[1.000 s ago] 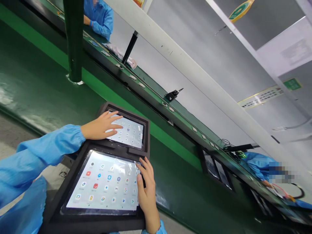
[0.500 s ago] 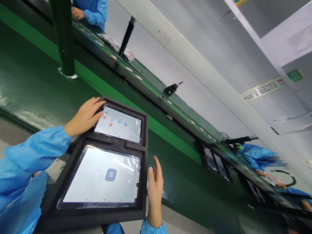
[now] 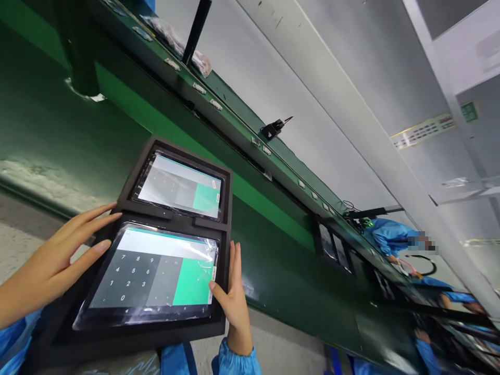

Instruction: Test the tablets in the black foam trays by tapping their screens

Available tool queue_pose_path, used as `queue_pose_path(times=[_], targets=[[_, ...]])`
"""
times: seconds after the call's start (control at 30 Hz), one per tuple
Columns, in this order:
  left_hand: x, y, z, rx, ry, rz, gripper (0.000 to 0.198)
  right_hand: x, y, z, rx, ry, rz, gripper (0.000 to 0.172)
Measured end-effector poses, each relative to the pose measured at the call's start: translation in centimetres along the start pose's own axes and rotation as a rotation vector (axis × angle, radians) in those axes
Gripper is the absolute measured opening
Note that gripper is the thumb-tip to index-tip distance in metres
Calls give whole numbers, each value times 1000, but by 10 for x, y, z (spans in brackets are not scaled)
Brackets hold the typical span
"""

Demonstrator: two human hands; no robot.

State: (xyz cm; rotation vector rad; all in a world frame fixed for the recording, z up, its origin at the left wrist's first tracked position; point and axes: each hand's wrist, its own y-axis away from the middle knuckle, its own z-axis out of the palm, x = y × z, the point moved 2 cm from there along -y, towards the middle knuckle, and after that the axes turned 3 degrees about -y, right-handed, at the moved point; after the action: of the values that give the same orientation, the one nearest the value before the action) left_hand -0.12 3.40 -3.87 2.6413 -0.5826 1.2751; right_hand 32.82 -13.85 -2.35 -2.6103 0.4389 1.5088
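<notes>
A black foam tray (image 3: 226, 219) lies in front of me with two lit tablets in it. The near tablet (image 3: 152, 273) shows a number pad and a green panel; the far tablet (image 3: 179, 186) shows a similar screen. My left hand (image 3: 54, 260) lies open at the tray's left edge, fingers stretched toward the near tablet's upper left corner. My right hand (image 3: 232, 297) rests along the tray's right edge, fingers straight, thumb touching the near tablet's lower right corner. Neither hand holds anything.
The tray sits partly on a green conveyor belt (image 3: 128, 125) that runs off to the right. Another black tray with tablets (image 3: 336, 250) lies farther along it. A person in blue (image 3: 390, 237) works at the far right. A dark green post (image 3: 78, 57) stands at the upper left.
Both tablets switched from home and loading screens to a calculator screen. My left hand drew back from the far tablet to the tray's left edge. My right thumb came onto the near tablet's corner.
</notes>
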Motion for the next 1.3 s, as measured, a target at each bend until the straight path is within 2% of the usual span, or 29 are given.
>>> queue_pose_path(times=[0.1, 0.3, 0.5, 0.57, 0.73, 0.97, 1.03, 1.13, 1.3], targets=[[1, 11, 4, -4, 21, 18, 50, -2, 3, -1, 6, 76, 46, 91], [-2, 18, 9, 7, -18, 148, 55, -5, 3, -4, -143, 96, 13, 107], [3, 20, 10, -3, -37, 255, 60, 1, 3, 2, -13, 119, 72, 92], [8, 20, 10, -1, -70, 311, 61, 0, 3, 2, -38, 102, 66, 93], [16, 17, 9, -26, -226, 486, 63, -4, 3, -5, -137, 107, 37, 108], [15, 16, 13, -67, -468, 640, 72, 2, 4, -3, -69, 101, 2, 94], [9, 19, 13, -27, -464, 628, 73, 2, 4, -2, -59, 84, 7, 90], [-2, 23, 12, 43, -378, 521, 69, 0, 5, -3, -81, 51, -1, 89], [-8, 26, 9, -17, -94, 210, 57, -3, 3, -2, -130, 81, 16, 101]])
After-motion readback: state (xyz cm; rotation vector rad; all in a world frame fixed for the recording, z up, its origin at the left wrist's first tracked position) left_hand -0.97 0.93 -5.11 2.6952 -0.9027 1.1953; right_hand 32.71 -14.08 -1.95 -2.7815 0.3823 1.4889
